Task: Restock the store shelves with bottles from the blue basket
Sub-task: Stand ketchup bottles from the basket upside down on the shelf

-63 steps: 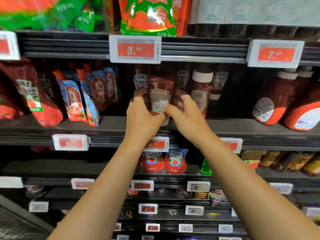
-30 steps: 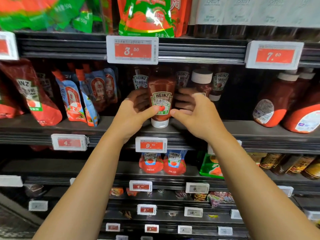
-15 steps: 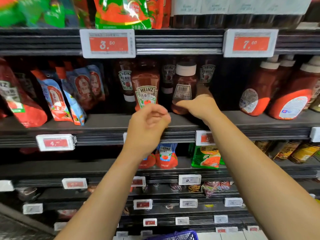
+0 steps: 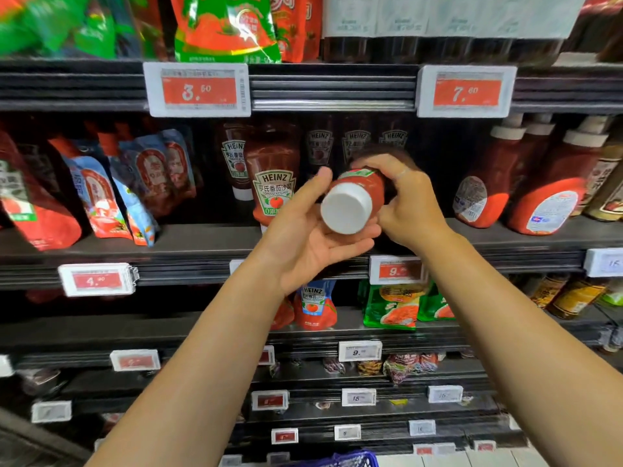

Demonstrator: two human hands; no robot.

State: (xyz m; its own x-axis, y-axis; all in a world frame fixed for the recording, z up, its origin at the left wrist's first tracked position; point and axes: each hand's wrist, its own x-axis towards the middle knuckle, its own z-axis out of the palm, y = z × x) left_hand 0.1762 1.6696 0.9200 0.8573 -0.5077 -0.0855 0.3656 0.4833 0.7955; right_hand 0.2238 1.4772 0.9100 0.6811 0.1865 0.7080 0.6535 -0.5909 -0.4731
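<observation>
A red ketchup bottle with a white cap (image 4: 350, 205) is tipped on its side, cap toward me, in front of the middle shelf (image 4: 202, 241). My right hand (image 4: 409, 203) grips its body from the right. My left hand (image 4: 310, 230) cups it from below, palm up, beside the cap. Just left of it another Heinz ketchup bottle (image 4: 273, 176) stands cap-down on the shelf, with several more behind it. The rim of the blue basket (image 4: 340, 460) shows at the bottom edge.
Blue and red sauce pouches (image 4: 128, 187) lean on the shelf to the left. Larger red bottles with white caps (image 4: 542, 183) stand to the right. Price tags (image 4: 199, 91) line the shelf edges. Lower shelves hold pouches and dark bottles (image 4: 569, 294).
Both hands let go of the front bottle, left standing on the shelf. My right hand pulled a neighbouring bottle off the shelf and tipped it over; my left hand came under it.
</observation>
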